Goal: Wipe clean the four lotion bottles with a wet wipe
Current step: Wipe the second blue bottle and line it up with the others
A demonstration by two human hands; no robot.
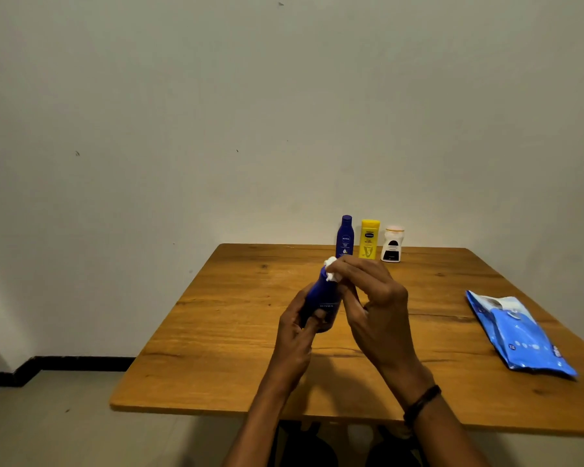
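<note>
Plain wall is backing a wooden bench [216, 332]. Left hand [295, 326] is gripping the big blue bottle [321, 298] round its lower body, holding it tilted just above bench centre, probably so the cap end is facing the other hand. Right hand [375, 308] is pinching a bunched wet wipe [330, 268] against the bottle's top, fingers curling over it; cap or neck is likely getting wiped. Three more are standing upright, side by side, at the bench's 12 o'clock edge: small blue bottle [345, 235], yellow bottle [370, 239], white bottle [392, 244]. They are probably sitting out of the way; wiped or waiting, cannot tell. Wipes pack [520, 335] is lying flat at 3 o'clock, likely within reach of the right hand for a fresh wipe.
</note>
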